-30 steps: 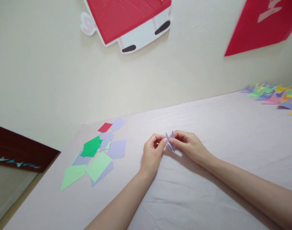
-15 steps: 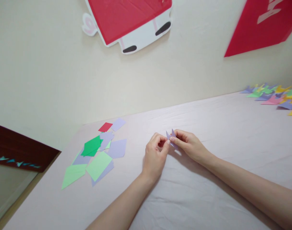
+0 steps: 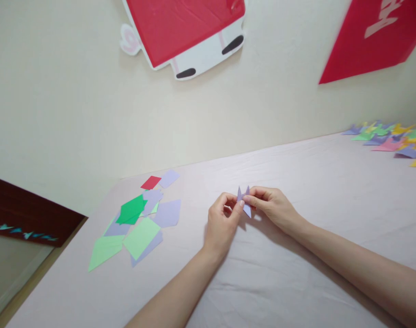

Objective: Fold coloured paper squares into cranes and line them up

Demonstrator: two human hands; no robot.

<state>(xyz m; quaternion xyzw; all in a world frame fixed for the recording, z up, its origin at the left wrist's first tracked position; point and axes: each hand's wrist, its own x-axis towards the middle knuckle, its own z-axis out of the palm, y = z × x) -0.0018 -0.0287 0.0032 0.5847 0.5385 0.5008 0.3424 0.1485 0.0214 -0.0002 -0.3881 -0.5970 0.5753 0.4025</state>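
A small lilac folded paper piece (image 3: 244,200) with two upright points sits between my hands, just above the pale pink cloth of the table (image 3: 296,273). My left hand (image 3: 223,223) pinches its left side with thumb and forefinger. On its right side my right hand (image 3: 272,207) is closed on it with the fingertips. Both forearms reach in from the bottom of the view.
Several loose paper squares (image 3: 136,223) in green, lilac and red lie to the left. A heap of folded coloured pieces (image 3: 392,139) lies at the far right by the wall. Red and white decorations (image 3: 187,32) hang on the wall.
Both hands shifted slightly right while working the lilac piece. It now stands a little more upright between the fingertips, and the view has tilted slightly.
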